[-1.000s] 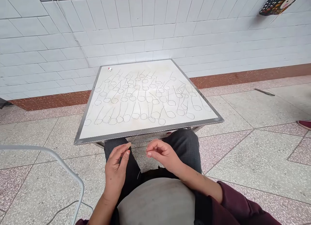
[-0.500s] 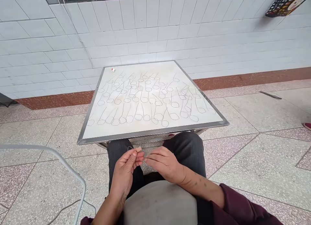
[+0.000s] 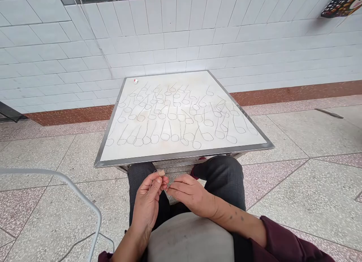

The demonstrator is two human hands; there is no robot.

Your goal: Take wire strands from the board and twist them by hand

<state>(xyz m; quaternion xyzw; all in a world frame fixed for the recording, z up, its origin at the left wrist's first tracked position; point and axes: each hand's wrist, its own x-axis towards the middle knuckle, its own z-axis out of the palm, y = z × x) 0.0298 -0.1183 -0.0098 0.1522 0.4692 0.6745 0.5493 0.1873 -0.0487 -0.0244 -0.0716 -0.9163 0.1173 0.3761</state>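
Observation:
Over my lap, my left hand pinches a small tan block between thumb and forefinger. A thin wire runs by that thumb and forefinger. Close beside it, my right hand has its fingers drawn together, their tips at the left fingertips. Whatever those right fingers grip is too small to make out. On the white table before me lie many thin wire loops with long tails, spread in rough rows.
Near the table's far left corner sits a small white and red object. A grey bent tube stands at my left. White tiled wall rises behind the table. One long dark thing lies on the floor at right.
The view has shifted slightly, so the table appears farther right. The wire at my left hand, formerly a small loop above the fingers, now lies down along the thumb. Both hands stay together.

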